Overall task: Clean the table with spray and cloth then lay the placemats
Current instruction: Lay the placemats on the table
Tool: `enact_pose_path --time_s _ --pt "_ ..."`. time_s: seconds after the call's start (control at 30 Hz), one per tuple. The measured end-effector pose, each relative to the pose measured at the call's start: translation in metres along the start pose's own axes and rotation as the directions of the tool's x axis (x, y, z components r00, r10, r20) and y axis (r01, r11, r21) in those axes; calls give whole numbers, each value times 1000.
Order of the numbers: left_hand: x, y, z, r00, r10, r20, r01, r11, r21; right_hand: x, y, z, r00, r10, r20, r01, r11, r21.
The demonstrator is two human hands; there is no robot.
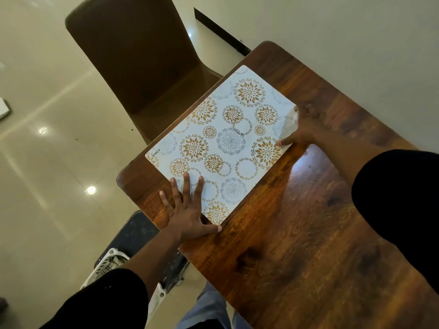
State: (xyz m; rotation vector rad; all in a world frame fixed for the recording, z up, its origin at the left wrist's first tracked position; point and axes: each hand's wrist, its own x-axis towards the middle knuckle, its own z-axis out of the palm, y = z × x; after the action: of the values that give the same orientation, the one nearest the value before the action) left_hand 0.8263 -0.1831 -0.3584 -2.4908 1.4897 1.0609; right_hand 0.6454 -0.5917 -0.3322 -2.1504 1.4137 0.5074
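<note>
A white placemat [225, 143] printed with gold and grey flower circles lies flat on the dark wooden table [297, 222], near its far left end. My left hand [187, 210] rests flat with spread fingers on the mat's near corner, the thumb along its edge. At the mat's right edge my right hand [301, 129] touches the mat, thumb on top; its fingers are partly hidden behind the hand. No spray bottle or cloth is in view.
A brown chair [142, 67] stands tucked at the table's far left side. A dark stool or basket [137, 236] and a white plastic basket [111, 260] sit on the glossy tiled floor below the table's left edge. The wall runs along the table's right side.
</note>
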Motion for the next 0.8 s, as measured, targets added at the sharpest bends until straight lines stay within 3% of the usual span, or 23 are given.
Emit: enact_pose_path --time_s 0.6,0.8 --pt "-2 0 1 1000 -1 -10 0 1000 -6 -6 1 -1 1000 -8 -11 8 999 -34" --pt "-2 1 -2 1000 -9 16 9 1000 10 -15 -1 8 1000 -16 -22 13 993 -116"
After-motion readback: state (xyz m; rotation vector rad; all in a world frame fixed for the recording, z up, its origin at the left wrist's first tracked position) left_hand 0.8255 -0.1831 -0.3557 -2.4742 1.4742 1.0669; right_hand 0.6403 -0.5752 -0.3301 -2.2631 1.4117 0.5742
